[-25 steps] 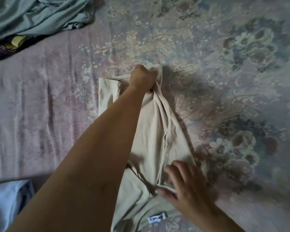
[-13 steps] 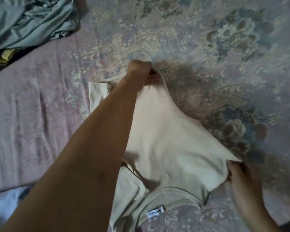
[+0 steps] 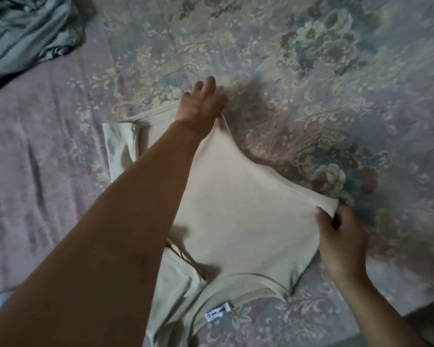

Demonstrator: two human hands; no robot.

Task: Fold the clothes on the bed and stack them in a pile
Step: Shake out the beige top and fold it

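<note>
**Beige Shirt Stretched Between Two Hands on the Bed**

Floral bedding in faded pink and grey-blue covered the bed [image 3: 311, 71] across the whole frame. A beige shirt [image 3: 236, 209] was spread at the centre, its neckline and white label [image 3: 218, 313] lying toward the lower edge. One far corner of the fabric was pinched by the left hand [image 3: 202, 103], whose grip was narrow underneath while the remaining fingers were extended forward. The right-side corner was held by the right hand [image 3: 341, 241], thumb on top, the grip closed on the cloth. The fabric was drawn taut between the two. A grey-green garment [image 3: 28, 33] was bunched at the upper left of the frame.
</note>
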